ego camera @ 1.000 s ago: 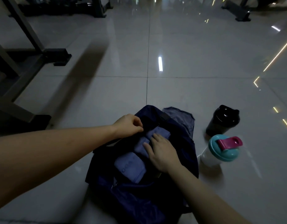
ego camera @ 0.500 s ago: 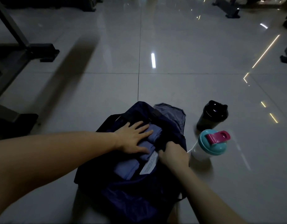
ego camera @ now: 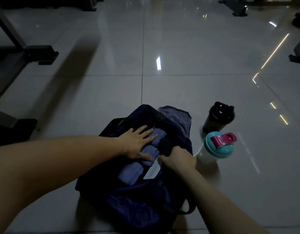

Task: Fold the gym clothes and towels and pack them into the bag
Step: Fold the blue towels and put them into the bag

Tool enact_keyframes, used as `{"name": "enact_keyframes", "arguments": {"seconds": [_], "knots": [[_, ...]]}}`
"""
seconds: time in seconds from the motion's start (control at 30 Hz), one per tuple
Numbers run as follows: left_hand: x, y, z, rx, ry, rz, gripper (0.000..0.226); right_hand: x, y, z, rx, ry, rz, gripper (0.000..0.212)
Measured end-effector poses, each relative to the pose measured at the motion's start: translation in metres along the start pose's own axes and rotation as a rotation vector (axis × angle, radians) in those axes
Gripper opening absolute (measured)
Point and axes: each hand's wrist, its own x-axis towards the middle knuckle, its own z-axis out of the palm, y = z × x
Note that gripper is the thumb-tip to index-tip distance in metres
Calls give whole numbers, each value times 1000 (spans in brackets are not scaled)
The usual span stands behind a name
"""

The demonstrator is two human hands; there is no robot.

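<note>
Risk: bag (ego camera: 129,208) soft, mouth slack. A hard tug by right hand (ego camera: 178,159) could slide or unfold blue folded stack (ego camera: 132,173).
Right hand: fingers curled round dark bag edge, just right of stack.
Left hand (ego camera: 137,142): fingers spread flat, pressing stack inside bag.
Just right of right hand: teal-lid shaker (ego camera: 220,146), could tip if bag jerks.
Beyond hands: grey garment (ego camera: 176,114) outside bag, unpacked.

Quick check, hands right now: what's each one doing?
Left hand: open, pressing flat on the folded clothes in the bag.
Right hand: closed, gripping the bag's dark strap.
</note>
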Motion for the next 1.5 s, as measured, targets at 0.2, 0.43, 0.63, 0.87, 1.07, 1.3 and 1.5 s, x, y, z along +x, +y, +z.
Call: {"name": "enact_keyframes", "arguments": {"seconds": [0.2,0.43,0.63,0.87,1.07,1.3,1.5], "knots": [[0,-1,3,-7,2,1,104,9,3,-6,290,-74,87,21],[-1,2,-1,13,-11,2,104,-13,48,-51,828,-199,230,14],[-16,9,-2,109,101,25,95,-24,57,-30,455,-64,235,37],[-34,8,23,229,188,94,90,-31,20,-24,67,125,103,46],[-20,3,22,-27,21,73,91,-20,27,-15,489,-38,93,31],[-20,5,15,-25,-114,61,101,-28,60,-31,817,-208,196,15],[-34,20,-28,-20,-201,-16,99,-28,62,-16,692,-126,97,32]]}}
